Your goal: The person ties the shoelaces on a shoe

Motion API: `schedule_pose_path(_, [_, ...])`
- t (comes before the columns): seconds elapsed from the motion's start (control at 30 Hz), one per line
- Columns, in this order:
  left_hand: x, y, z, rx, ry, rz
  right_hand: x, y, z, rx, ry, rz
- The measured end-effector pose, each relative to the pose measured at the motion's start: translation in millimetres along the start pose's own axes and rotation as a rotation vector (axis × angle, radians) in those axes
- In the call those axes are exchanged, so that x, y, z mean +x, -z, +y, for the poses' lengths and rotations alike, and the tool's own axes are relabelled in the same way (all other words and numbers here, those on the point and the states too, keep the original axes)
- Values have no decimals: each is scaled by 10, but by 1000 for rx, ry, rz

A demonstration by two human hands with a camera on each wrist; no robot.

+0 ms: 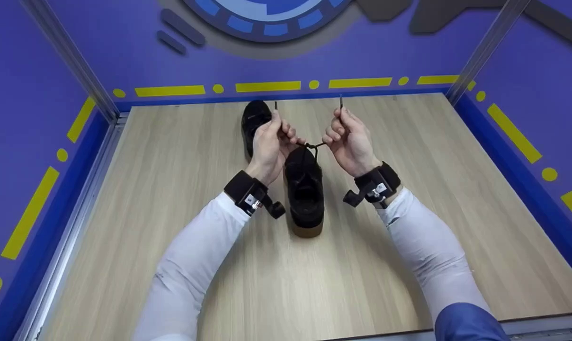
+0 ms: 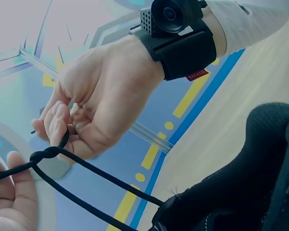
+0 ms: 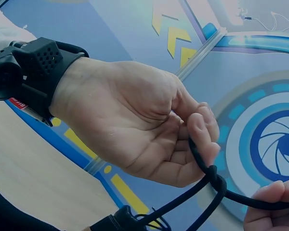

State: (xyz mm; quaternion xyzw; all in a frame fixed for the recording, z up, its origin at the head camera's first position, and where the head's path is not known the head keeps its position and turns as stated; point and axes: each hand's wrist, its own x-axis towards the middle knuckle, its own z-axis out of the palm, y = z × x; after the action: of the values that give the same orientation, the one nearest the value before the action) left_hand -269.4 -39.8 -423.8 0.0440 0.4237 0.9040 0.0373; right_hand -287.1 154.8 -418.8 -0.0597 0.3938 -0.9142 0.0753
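Note:
A black shoe (image 1: 305,189) with a brown heel stands on the table, its toe pointing away from me. Its black shoelace (image 2: 82,168) rises in two strands that cross in a loose twist above the shoe. My left hand (image 1: 271,144) pinches one lace end, and a short tip sticks up past the thumb. The other end is pinched by my right hand (image 1: 351,139), its tip also pointing up. Between the hands the lace is pulled out sideways. In the right wrist view the crossing of the lace (image 3: 216,179) sits just below my right fingertips.
A second black shoe (image 1: 255,116) stands behind my left hand, partly covered by it. The wooden table (image 1: 172,213) is bounded by a blue back wall (image 1: 286,66) and side walls with yellow marks. A camera strap (image 1: 378,182) is on each wrist.

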Motion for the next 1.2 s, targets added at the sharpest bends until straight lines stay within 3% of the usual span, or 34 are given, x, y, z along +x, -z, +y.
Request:
schedule_pose_path(0.37, [26, 93, 5, 17, 37, 34, -19, 79, -26, -43, 28, -2])
schedule_pose_path(1.2, [42, 350, 57, 89, 0, 93, -49, 336, -130, -113, 53, 41])
